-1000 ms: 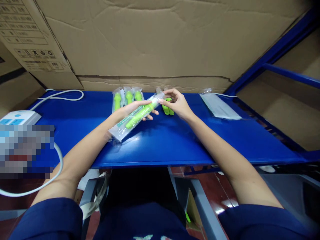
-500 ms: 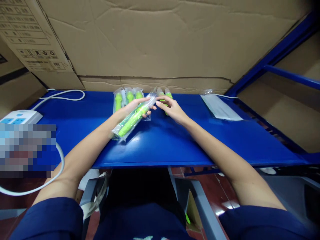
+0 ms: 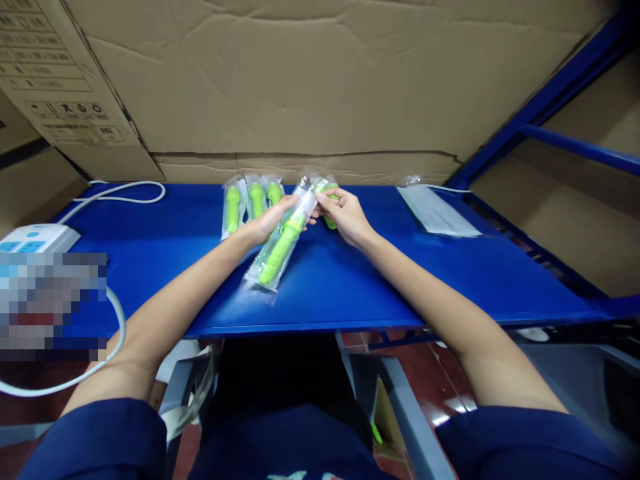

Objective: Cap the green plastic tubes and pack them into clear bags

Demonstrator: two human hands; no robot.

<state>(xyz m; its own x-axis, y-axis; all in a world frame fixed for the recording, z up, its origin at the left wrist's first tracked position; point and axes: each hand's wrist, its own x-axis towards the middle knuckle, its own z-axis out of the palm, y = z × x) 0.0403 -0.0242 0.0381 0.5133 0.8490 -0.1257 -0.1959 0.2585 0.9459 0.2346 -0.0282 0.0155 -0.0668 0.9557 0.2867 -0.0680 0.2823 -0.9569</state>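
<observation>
A clear plastic bag with a green tool inside (image 3: 279,247) lies slanted on the blue table (image 3: 450,280), its top end held up at the middle back. My left hand (image 3: 267,220) grips the bag near its top. My right hand (image 3: 345,213) pinches the bag's upper end from the right. Three more bagged green tools (image 3: 250,200) lie side by side just left of my hands. Another green tool (image 3: 327,203) lies partly hidden under my right hand.
A flat stack of clear bags (image 3: 437,210) lies at the back right. A white power strip (image 3: 35,237) with a white cable (image 3: 120,193) sits at the left edge. Cardboard boxes (image 3: 300,80) wall off the back. A blue frame (image 3: 575,140) rises at right.
The bagged tool has swung from a shallow slant to a steeper one and its lower end has come down onto the table. Both hands have moved slightly toward the back, meeting at the bag's top.
</observation>
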